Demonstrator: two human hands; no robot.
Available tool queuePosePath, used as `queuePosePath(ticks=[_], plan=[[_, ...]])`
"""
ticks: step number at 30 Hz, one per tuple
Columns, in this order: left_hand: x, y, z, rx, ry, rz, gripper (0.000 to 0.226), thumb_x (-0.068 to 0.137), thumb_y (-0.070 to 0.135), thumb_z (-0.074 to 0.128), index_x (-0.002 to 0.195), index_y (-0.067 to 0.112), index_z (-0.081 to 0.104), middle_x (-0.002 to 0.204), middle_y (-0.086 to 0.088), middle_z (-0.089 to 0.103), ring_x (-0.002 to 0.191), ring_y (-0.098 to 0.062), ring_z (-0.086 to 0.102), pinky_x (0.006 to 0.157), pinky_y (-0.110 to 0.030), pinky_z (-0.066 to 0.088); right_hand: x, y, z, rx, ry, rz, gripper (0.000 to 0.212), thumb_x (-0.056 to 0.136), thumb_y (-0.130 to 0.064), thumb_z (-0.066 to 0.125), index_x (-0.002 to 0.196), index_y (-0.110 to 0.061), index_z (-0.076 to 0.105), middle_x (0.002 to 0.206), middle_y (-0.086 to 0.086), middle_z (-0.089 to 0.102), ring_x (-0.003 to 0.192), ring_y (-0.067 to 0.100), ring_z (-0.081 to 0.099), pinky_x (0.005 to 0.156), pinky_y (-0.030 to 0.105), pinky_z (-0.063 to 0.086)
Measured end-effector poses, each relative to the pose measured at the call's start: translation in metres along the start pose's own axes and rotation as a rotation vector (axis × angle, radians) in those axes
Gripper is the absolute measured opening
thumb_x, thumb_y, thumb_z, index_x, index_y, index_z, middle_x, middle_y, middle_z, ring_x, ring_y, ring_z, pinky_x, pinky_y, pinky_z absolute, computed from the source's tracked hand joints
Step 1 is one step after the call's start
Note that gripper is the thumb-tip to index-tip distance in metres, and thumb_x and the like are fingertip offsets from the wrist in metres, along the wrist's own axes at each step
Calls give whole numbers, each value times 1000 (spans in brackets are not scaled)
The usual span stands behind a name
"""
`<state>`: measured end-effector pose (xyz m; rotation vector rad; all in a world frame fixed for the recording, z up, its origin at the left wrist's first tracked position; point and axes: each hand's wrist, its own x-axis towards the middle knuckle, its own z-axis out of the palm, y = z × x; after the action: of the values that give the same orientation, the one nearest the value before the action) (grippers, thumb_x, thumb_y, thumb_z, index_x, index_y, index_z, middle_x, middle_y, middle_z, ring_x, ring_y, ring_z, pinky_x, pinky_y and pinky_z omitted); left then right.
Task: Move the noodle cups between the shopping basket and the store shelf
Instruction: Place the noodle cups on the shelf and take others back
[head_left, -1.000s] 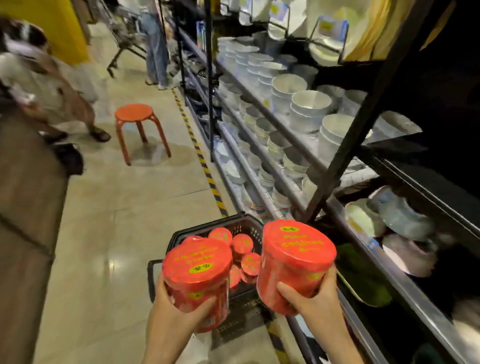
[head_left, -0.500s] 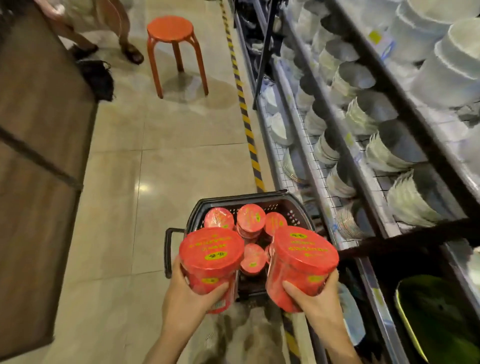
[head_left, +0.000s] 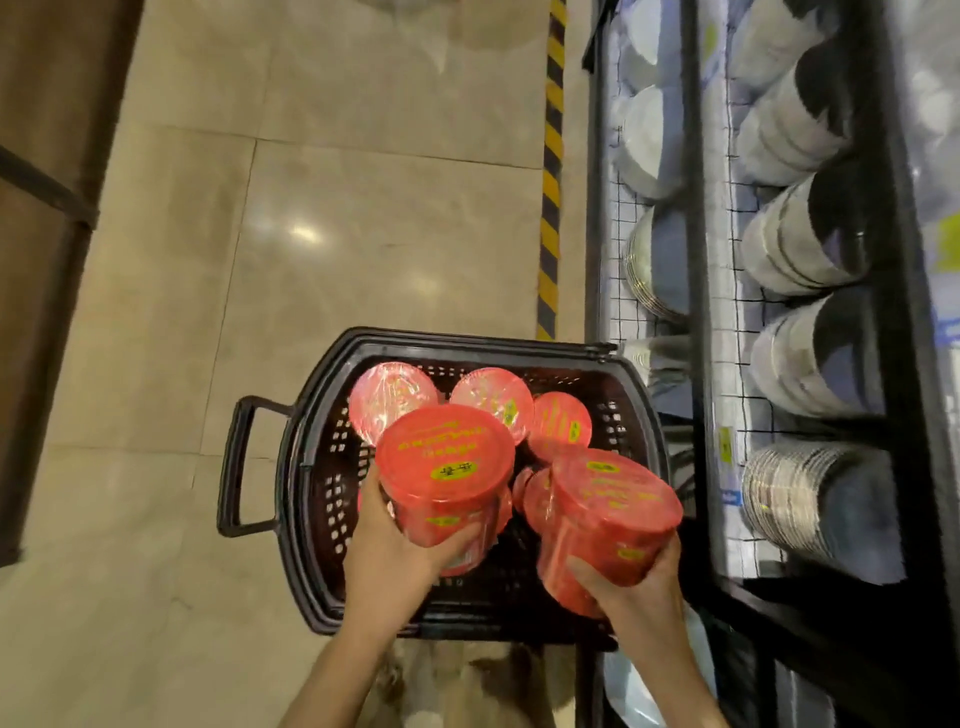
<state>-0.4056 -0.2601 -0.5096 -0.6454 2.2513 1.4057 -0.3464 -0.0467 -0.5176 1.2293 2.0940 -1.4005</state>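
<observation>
A black shopping basket (head_left: 311, 467) stands on the tiled floor below me, beside the store shelf (head_left: 698, 291). Several red noodle cups (head_left: 392, 397) lie inside it. My left hand (head_left: 389, 561) grips one red noodle cup (head_left: 447, 467) from below, over the basket's middle. My right hand (head_left: 634, 592) grips a second red noodle cup (head_left: 608, 509), tilted, over the basket's right side close to the shelf frame.
The shelf on the right holds stacks of white bowls (head_left: 810, 228) on wire racks. A yellow-black hazard stripe (head_left: 550, 171) runs along the floor by the shelf. A brown wooden counter (head_left: 47, 208) stands at the left. The basket's handle (head_left: 234, 467) sticks out leftward.
My view has tipped down from the aisle to the basket. Both hands with their cups have come lower, over the basket; the right cup has tilted.
</observation>
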Motion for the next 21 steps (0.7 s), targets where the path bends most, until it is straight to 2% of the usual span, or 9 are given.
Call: queuePosePath(ticks=[4, 6, 7, 9, 11, 13, 15, 18, 21], plan=[[17, -33, 36, -36, -13, -25, 117, 29, 67, 70, 134, 44, 25, 109, 24, 50, 102, -5, 50, 86, -25, 39, 49, 26, 14, -28, 1, -14, 124, 49, -37, 91, 146, -29, 15, 139, 4, 43, 126, 26, 44, 107, 46, 35], [23, -47, 51, -67, -21, -3, 106, 30, 64, 73, 124, 55, 23, 108, 32, 46, 97, 7, 50, 83, -11, 37, 72, 37, 21, -46, 20, -44, 118, 53, -30, 90, 146, -25, 18, 138, 3, 45, 125, 24, 46, 105, 39, 36], [25, -54, 58, -78, -29, 7, 103, 30, 61, 75, 119, 58, 23, 109, 32, 44, 94, 15, 48, 80, -2, 34, 82, 43, 24, -52, 38, -60, 115, 54, -26, 90, 145, -22, 20, 137, 4, 46, 124, 23, 47, 102, 34, 36], [31, -70, 70, -100, -43, 22, 101, 31, 55, 79, 115, 58, 24, 110, 28, 46, 94, 22, 45, 76, 6, 31, 100, 54, 32, -60, 85, -83, 111, 54, -21, 90, 143, -17, 25, 134, 6, 48, 120, 21, 49, 97, 29, 36], [38, -87, 81, -106, -51, 44, 104, 33, 48, 85, 115, 59, 24, 113, 24, 47, 99, 15, 48, 81, 5, 31, 112, 62, 39, -51, 125, -98, 111, 53, -22, 91, 142, -15, 26, 135, 10, 49, 121, 23, 50, 98, 30, 37], [44, -102, 88, -101, -76, 88, 108, 36, 38, 90, 117, 59, 22, 117, 24, 45, 104, 12, 48, 88, -2, 33, 122, 69, 46, -38, 161, -122, 111, 53, -22, 91, 142, -15, 25, 135, 11, 48, 123, 25, 48, 98, 29, 35], [52, -115, 93, -94, -90, 158, 106, 37, 42, 87, 121, 57, 23, 121, 26, 43, 109, 18, 44, 89, -1, 33, 130, 76, 51, -25, 180, -149, 111, 54, -22, 90, 143, -16, 24, 135, 9, 48, 124, 24, 47, 96, 26, 33], [62, -132, 98, -55, -103, 239, 102, 42, 47, 84, 123, 60, 23, 126, 23, 44, 116, 12, 42, 90, 0, 32, 138, 87, 59, -13, 171, -171, 113, 54, -29, 90, 143, -19, 21, 134, 8, 47, 123, 24, 46, 100, 32, 37], [70, -147, 102, -3, -122, 280, 100, 47, 43, 86, 124, 58, 24, 124, 24, 44, 116, 9, 43, 89, -2, 35, 141, 101, 67, -22, 135, -152, 117, 51, -30, 91, 143, -21, 20, 135, 3, 44, 123, 18, 44, 105, 36, 38]])
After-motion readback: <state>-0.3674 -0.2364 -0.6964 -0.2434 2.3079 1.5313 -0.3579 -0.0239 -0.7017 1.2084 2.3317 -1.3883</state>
